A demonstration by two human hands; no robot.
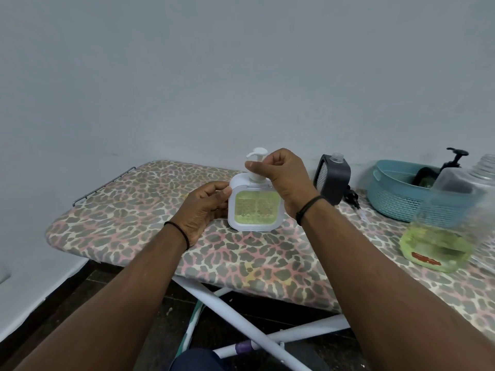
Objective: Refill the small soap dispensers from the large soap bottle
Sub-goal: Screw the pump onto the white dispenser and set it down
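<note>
Your left hand (206, 204) grips the left side of the white dispenser (254, 203), fingers curled round its edge, holding it upright on the table (128, 210). Your right hand (281, 175) is above it, thumb and fingers pinching the pump (257, 164) at its neck. Whether you are screwing it down or loosening it cannot be told.

The white dispenser shows green soap across almost its whole window, so it looks filled; with the pump seated in its neck, you are probably closing it, and this one is all but done.

Right of the white dispenser, and a little behind it, the black dispenser (332, 180) stands uncapped, its clear neck bare. How much soap it holds cannot be seen from this side, so treat it as the one probably left to fill or at least to cap. A black pump (455, 158) sticks up from the blue basket (393, 194), further right of the white dispenser; it is likely the missing top.

The big bottle (442, 226) stands well to the right of the white dispenser and nearer you, open-necked as far as the blur allows, with only a low layer of green soap at the bottom. Judge whether that is enough for the black dispenser before you tip it.
</note>
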